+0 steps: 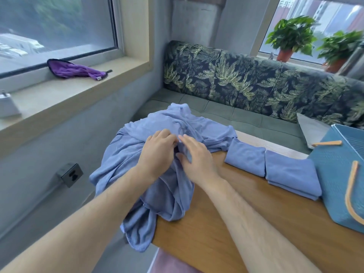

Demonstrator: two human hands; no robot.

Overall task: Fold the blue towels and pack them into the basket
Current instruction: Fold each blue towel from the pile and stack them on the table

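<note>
folded towels [245,161]: two; crumpled towel pile [157,123]: one; basket [331,174]: one.

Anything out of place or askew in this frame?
The heap of unfolded blue towels spills over the table's left edge, hanging well below it. A crumpled purple cloth lies alone on the windowsill.

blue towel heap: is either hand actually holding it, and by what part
Both. The left hand grips a bunch of cloth at the middle of the crumpled blue towel; the right hand pinches a fold right beside it.
</note>
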